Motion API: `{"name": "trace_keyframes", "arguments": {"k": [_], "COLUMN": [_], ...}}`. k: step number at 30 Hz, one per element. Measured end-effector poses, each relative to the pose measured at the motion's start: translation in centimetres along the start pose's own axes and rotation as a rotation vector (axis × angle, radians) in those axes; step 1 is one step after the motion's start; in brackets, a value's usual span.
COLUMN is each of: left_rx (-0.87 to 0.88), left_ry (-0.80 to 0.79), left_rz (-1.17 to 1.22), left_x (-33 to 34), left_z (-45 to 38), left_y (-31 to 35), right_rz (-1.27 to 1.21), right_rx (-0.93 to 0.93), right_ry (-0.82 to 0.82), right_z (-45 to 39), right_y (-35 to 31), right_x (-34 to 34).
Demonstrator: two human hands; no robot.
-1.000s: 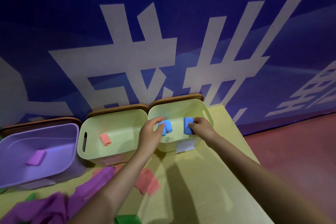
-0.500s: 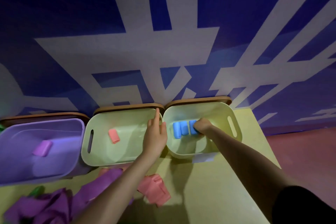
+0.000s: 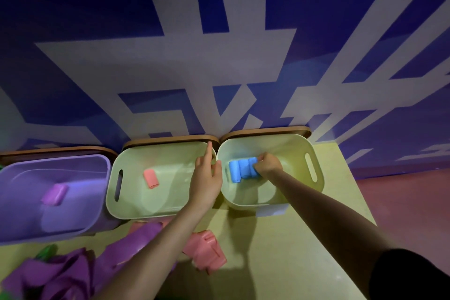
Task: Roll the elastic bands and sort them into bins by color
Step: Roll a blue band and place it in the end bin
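Three bins stand in a row at the far edge of the yellow desk [image 3: 280, 251], backed against a blue wall [image 3: 73, 31] painted with very large pale characters, cropped and not readable. The right green bin [image 3: 316, 153] holds three blue rolled bands [image 3: 237, 170] lying side by side, touching. The right hand [image 3: 267, 165] reaches down into this bin, its fingers [image 3: 258, 169] curled around the rightmost blue roll. The left hand [image 3: 207, 178] hovers over the seam where the right bin meets the middle green bin [image 3: 114, 202], fingers straight and relaxed, holding nothing, index pointing toward the wall.

The middle bin contains one pink roll [image 3: 150, 178] near its left half, with bare floor around it. The purple bin [image 3: 24, 234] on the left holds one purple roll [image 3: 54, 193]. The bins sit just beside each other, with brown lids [image 3: 170, 140] propped behind them against the wall.

Nearer the person, unrolled purple bands [image 3: 60, 273] lie heaped at the left, loose pink bands [image 3: 207, 251] lie between the forearms, and a scrap of green band [image 3: 46, 251] shows by the purple heap. The desk's right edge runs diagonally beside a reddish floor [image 3: 414, 202]; bare desk lies in front of the right bin. A pale label [image 3: 271, 210] hangs on the front of the right bin, its writing too small to read.
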State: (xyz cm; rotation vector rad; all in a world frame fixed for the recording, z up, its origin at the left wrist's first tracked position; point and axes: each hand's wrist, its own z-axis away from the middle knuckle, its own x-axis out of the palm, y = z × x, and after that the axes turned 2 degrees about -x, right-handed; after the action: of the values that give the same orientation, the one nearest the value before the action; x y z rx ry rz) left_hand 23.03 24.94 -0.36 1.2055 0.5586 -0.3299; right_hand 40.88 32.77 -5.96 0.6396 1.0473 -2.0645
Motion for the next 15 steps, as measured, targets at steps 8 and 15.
{"name": "trace_keyframes", "arguments": {"k": [8,15], "left_rx": [-0.002,-0.006], "left_ry": [-0.006,-0.006], "left_rz": [-0.002,-0.008], "left_x": [-0.03,-0.04], "left_z": [-0.01,0.05], "left_y": [0.05,0.09], "right_rz": [-0.231,-0.233], "right_rx": [0.001,0.010], "right_ry": [-0.033,-0.013], "right_z": [-0.11,-0.60], "right_y": [-0.01,0.08], "right_x": [0.47,0.70]}}
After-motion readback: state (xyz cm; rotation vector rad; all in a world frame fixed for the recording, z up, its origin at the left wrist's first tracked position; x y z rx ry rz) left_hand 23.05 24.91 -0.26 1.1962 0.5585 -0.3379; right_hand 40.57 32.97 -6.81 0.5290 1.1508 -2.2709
